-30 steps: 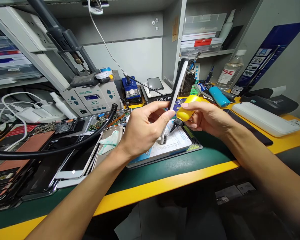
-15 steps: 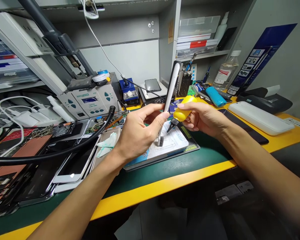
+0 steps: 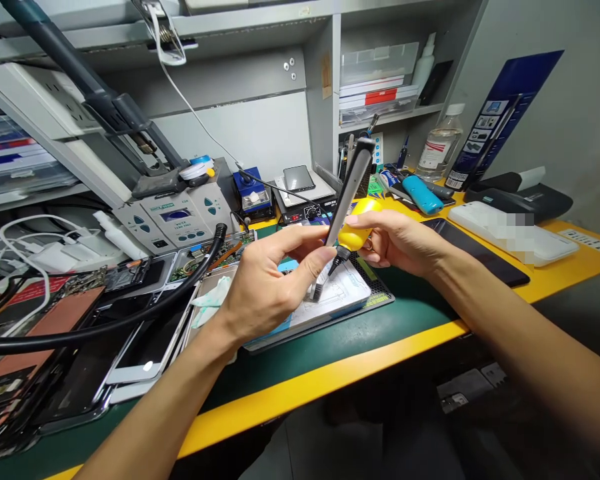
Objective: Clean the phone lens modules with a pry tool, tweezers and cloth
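My left hand (image 3: 265, 287) pinches a long white-handled brush (image 3: 349, 190) between thumb and fingers, bristles down just above a white phone back panel (image 3: 340, 293). My right hand (image 3: 397, 240) grips a small yellow squeeze bottle (image 3: 356, 228) with a black nozzle, tilted so the tip points at the brush bristles. The panel lies on a dark mat (image 3: 380, 293) on the green bench top.
A stack of disassembled phones and boards (image 3: 80, 327) fills the left side under a black hose (image 3: 130, 313). A grey rework station (image 3: 175, 217), a blue soldering stand (image 3: 250, 190), a clear bottle (image 3: 437, 150), a blue case (image 3: 423, 185) and a white keyboard-like slab (image 3: 510, 233) stand behind and right.
The view has shifted, so everything sits a little lower and left. The brush handle now leans more to the right; both hands keep their hold.
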`<state>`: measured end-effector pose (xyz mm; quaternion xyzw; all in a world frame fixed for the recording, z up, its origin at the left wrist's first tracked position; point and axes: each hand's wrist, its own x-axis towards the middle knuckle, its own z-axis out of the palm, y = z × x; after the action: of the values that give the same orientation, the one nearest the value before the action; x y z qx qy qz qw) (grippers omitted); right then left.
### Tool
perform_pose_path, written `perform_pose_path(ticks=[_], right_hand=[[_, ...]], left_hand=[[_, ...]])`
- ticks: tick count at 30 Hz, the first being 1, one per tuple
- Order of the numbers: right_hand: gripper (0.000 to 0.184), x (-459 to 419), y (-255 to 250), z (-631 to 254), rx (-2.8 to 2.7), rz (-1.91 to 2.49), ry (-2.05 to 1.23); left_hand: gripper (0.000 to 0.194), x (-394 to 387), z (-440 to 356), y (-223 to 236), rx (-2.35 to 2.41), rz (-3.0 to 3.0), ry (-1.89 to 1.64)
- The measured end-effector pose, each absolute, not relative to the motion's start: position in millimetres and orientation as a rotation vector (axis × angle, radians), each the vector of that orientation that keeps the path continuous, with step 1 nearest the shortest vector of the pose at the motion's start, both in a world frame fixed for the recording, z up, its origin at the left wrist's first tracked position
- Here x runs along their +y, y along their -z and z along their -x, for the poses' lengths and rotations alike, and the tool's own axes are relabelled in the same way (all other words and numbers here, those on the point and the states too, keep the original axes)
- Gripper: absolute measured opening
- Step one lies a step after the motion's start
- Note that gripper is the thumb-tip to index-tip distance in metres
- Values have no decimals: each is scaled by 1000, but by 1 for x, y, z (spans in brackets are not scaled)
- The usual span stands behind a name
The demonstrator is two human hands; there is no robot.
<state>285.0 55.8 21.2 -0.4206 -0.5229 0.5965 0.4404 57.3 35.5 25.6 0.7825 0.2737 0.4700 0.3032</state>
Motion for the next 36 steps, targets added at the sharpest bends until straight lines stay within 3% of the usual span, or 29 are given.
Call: perform_pose_path(ticks=[36], right_hand=[[23, 60, -17, -286, -1271, 1021, -1512]], left_hand=[[21, 29, -64, -38, 554, -2183, -1059]])
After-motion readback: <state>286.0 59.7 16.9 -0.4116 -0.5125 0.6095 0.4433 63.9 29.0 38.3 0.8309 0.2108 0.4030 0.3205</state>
